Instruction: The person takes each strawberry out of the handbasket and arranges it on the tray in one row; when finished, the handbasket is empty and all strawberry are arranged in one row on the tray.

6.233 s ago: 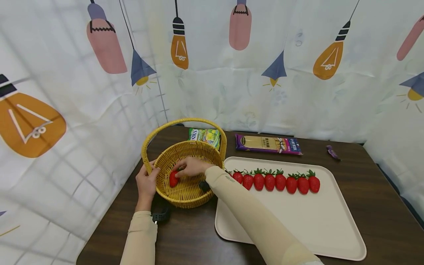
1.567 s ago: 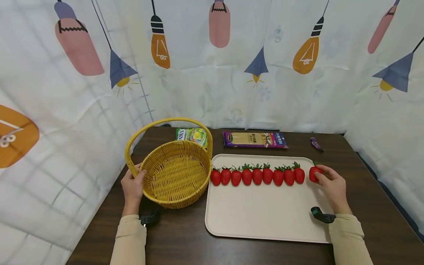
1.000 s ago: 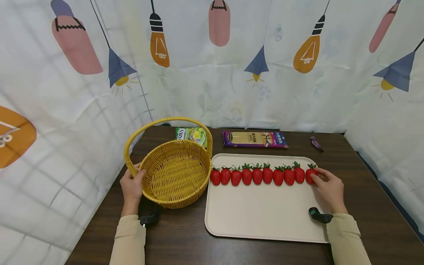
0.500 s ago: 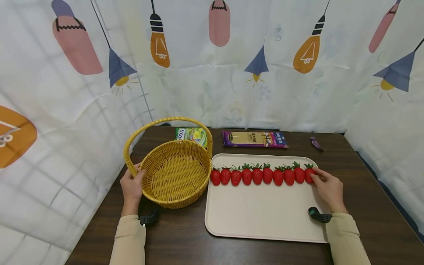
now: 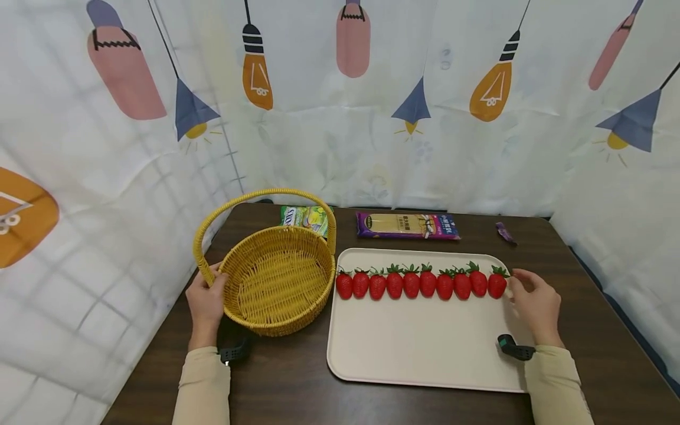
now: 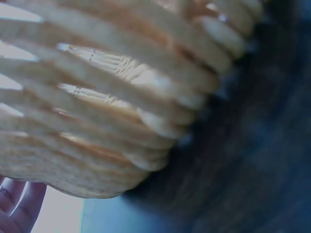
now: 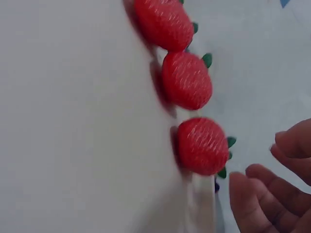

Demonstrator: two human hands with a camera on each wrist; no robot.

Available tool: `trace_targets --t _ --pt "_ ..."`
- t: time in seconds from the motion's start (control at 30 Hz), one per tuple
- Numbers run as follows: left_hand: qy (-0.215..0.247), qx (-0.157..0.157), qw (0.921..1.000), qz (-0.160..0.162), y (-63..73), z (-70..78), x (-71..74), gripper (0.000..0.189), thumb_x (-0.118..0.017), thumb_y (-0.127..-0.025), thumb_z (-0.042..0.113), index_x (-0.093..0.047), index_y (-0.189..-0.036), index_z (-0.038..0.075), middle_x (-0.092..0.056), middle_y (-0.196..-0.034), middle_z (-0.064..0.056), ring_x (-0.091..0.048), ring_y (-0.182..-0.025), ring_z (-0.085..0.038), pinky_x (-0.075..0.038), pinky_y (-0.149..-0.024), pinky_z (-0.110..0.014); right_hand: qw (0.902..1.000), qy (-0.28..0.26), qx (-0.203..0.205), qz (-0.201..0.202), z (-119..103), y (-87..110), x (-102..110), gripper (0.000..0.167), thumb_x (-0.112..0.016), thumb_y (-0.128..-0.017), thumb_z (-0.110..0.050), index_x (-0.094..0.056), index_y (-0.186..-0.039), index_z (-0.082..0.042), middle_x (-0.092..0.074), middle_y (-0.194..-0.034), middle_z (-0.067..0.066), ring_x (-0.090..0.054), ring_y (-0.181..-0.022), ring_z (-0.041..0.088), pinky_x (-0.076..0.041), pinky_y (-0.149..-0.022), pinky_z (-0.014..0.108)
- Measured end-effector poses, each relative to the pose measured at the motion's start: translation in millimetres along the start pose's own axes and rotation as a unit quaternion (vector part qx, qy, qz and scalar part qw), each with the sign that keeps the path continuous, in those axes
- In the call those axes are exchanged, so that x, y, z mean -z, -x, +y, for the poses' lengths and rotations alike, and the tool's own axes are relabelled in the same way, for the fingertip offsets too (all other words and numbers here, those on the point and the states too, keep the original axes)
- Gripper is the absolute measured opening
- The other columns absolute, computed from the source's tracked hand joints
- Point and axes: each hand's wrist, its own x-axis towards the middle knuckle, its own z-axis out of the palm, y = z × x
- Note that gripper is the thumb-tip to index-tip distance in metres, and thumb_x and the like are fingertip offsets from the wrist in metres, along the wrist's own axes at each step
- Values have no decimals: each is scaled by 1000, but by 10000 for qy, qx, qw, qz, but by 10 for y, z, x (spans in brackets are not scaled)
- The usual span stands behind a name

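My left hand point(image 5: 206, 300) grips the left rim of a yellow wicker basket point(image 5: 281, 324) where its tall handle joins. Nothing lies inside the basket, which leans a little toward me. In the left wrist view the weave point(image 6: 97, 145) fills most of the picture, with fingers point(image 6: 24, 206) at the lower left corner. My right hand point(image 5: 536, 304) is just right of the last strawberry point(image 5: 497, 285) in a row of several red strawberries along the far side of a cream tray point(image 5: 425, 348). In the right wrist view a gap shows between the fingertips and that strawberry point(image 7: 202, 145).
Behind the basket lies a green and yellow packet point(image 5: 308, 218). A purple pack of pasta point(image 5: 406, 226) sits beyond the tray, and a small purple wrapped candy point(image 5: 506, 233) is at the far right. A printed curtain point(image 5: 345, 153) borders the dark table point(image 5: 297, 378).
My right hand took a strawberry out of the basket, set it at the row's right end, slid it leftward and has now let it go. My left hand stays on the basket.
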Motion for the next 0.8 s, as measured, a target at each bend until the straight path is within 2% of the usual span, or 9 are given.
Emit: trace_targets --t 0.2,0.3,0.4,0.47,0.53,0.6,0.67,0.73,0.8 --pt "-144 -16 9999 58 26 15 -60 18 -56 -94 14 -59 -81 2 -68 -122 -7 -61 -90 -10 -41 -63 -19 9881 -1436 -54 -540 -130 31 82 44 -55 -99 -32 -58 -130 -1 -65 -105 -3 -62 -83 10 -54 -67 19" --pt "-315 267 9982 -426 36 87 14 24 -56 -97 24 -62 -103 2 -59 -135 -8 -58 -114 -26 -45 -81 -31 9868 -1229 317 -1008 -266 60 81 46 -54 -100 -34 -55 -133 -2 -63 -119 6 -61 -93 16 -54 -71 19" --pt "-420 487 9945 -831 96 262 154 50 -55 -98 37 -46 -136 6 -45 -146 -15 -46 -127 -35 -39 -94 -48 9848 -608 879 -1368 -428 83 53 52 -53 -100 -37 -49 -140 -5 -57 -132 16 -64 -100 25 -55 -74 26" --pt "-285 153 9984 -467 159 436 223 61 -56 -96 38 -34 -144 7 -34 -152 -18 -36 -135 -35 -32 -104 -52 9801 -268 1229 -1539 -555 90 32 56 -55 -99 -38 -43 -144 -7 -51 -138 21 -61 -108 34 -56 -75 35" --pt "29 -702 9959 576 206 672 259 59 -57 -93 33 -36 -140 3 -31 -152 -19 -30 -137 -32 -25 -110 -48 9728 -16 1548 -1720 -699 88 9 63 -56 -98 -38 -36 -149 -8 -45 -144 22 -55 -116 41 -54 -80 46" --pt "389 -1733 9676 1795 236 980 269 49 -57 -89 28 -45 -125 -3 -31 -151 -17 -26 -140 -28 -19 -114 -42 9637 118 1888 -1883 -855 85 -19 67 -59 -97 -38 -32 -150 -6 -40 -148 23 -46 -123 45 -50 -87 55" --pt "695 -2655 9229 2700 254 1315 246 40 -56 -82 25 -51 -106 -7 -39 -143 -17 -31 -136 -28 -21 -112 -40 9532 266 2244 -2009 -1019 89 -45 71 -61 -96 -37 -30 -150 -4 -33 -151 24 -42 -127 47 -44 -93 60" --pt "1106 -3180 8956 2907 281 1635 194 39 -55 -79 26 -53 -97 -8 -49 -134 -14 -41 -127 -29 -27 -107 -39 9414 442 2594 -2108 -1178 97 -65 75 -64 -94 -36 -29 -151 -2 -27 -155 24 -37 -131 48 -37 -98 64" --pt "1278 -3625 8874 2543 317 1858 112 40 -56 -81 27 -56 -97 -9 -57 -124 -17 -49 -119 -33 -34 -103 -41 9299 668 2896 -2168 -1328 107 -89 79 -66 -92 -38 -27 -152 -4 -22 -157 23 -33 -135 47 -34 -100 66"
